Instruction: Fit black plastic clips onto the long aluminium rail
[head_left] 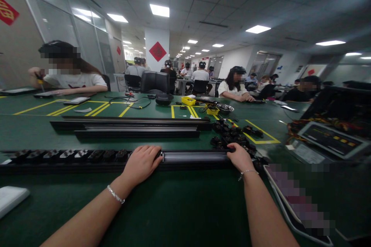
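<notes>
- Head view, middle of the frame: the long black rail (197,157) is lying flat, running from the left edge to just right of centre; black plug modules (108,155) are standing in a row along its left part, and a bare, shiny stretch is showing between the hands.
- Just left of centre, the left hand (144,161) is resting over the row's right end, fingers lying close together, thumb reaching toward the bare stretch; whether they are clamping a module, I cannot tell.
- Right of centre, the right hand (240,157) is touching the rail's right end, fingers curling, beside the heap of loose modules (232,135); how firmly it is gripping, I cannot tell.
- For good handling, I judge, the right hand should be bracing the rail flat while the left is keeping any module square to the channel, pushing gently so nothing is tilting or jamming.
- The left palm is hiding whatever is under it; the right fingers are covering the rail's end.
- The frame's left edge is cutting off the rail, and the loose modules are overlapping too darkly for counting.
</notes>
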The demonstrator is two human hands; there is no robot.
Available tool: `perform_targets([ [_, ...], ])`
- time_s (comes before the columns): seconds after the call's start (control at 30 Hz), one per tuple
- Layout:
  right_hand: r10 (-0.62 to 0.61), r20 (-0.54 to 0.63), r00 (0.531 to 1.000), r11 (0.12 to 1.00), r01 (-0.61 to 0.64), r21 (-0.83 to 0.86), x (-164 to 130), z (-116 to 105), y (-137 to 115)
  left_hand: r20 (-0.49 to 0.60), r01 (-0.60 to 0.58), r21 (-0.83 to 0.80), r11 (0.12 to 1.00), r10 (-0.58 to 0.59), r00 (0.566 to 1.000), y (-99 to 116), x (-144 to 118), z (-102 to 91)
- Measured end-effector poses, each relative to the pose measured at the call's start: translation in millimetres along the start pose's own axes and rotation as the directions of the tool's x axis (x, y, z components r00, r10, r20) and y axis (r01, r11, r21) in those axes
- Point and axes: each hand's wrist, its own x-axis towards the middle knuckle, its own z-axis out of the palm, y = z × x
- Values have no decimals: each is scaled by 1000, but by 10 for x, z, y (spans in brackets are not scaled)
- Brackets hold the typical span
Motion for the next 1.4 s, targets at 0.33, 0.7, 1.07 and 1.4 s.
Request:
perform_targets([
  [0.33,38,-12,999,999,-38,-8,-20,-34,-15,-6,-4,-3,1000,4,1000,6,1,-10],
  [0.7,95,-5,995,995,-95,-17,-22,-100,-11,14,0,17,1000,0,1000,8,4,-17],
  [1.07,116,-88,989,992,-112,53,59,-51,163,14,3,9,1000,-3,1000,1,-7,4],
  [1.4,-55,-380,923,998,58,-4,130,-9,224,-5,10,-2,1000,-10,1000,-8,-2,13],
])
